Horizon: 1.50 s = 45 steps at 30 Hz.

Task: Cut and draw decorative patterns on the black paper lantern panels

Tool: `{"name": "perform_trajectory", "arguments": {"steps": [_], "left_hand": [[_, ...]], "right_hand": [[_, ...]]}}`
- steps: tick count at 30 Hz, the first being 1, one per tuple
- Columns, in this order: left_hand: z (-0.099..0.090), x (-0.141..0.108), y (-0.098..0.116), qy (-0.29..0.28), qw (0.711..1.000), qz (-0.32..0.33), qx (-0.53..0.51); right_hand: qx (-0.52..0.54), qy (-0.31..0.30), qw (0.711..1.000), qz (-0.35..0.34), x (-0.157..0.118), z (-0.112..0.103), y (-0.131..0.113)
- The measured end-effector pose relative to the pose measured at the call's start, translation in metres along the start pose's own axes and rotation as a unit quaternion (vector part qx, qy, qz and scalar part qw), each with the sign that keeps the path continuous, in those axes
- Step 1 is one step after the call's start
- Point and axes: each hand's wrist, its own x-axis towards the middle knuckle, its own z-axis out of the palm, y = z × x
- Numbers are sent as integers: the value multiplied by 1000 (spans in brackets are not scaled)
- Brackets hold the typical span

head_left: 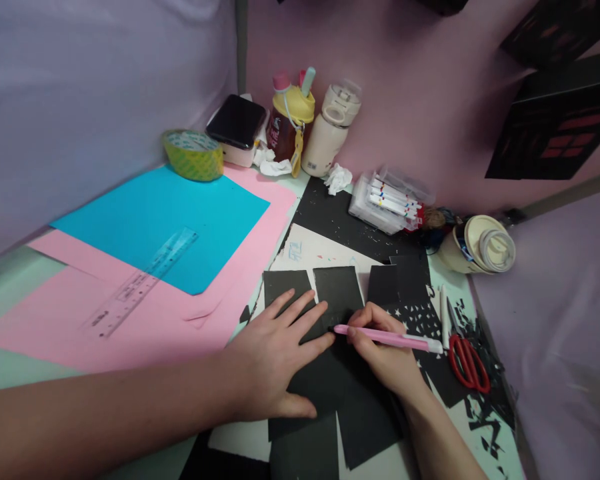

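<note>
Black paper (337,287), cut into several flaps, lies on white sheets at the lower middle. Flat on its left part rests my left hand (285,347), palm down with the fingers spread, holding nothing. My right hand (383,343) grips a pink pen (395,337) between thumb and fingers. The pen's tip points left and meets the black paper just beside my left fingertips. Under the paper, a white sheet (330,248) with faint blue marks shows above the flaps.
Blue card (175,220), pink paper (180,340) and a clear ruler (145,283) lie left. Yellow tape (194,155), a phone (237,121), bottles (326,133) and a marker box (390,203) stand behind. Red-handled scissors (469,363), black scraps and a lidded cup (477,245) are right.
</note>
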Motion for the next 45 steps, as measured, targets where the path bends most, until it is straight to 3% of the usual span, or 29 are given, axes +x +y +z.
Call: {"name": "perform_trajectory", "arguments": {"steps": [12,33,36,40,45], "left_hand": [[4,0,1,24,1000,-9,3],[0,1,-4,17,999,22,16],[-5,6,-5,60,998,-12,13],[-10,11,-11,143,981,-126,42],[-13,15,-16,172,968,-177,37]], "right_hand": [[12,16,1000,1,2,2,0],[-2,48,998,-30,1,3,-1],[-5,41,999,-35,0,1,1],[7,30,999,-40,-1,0,3],[22,20,999,-36,-2,0,2]]}}
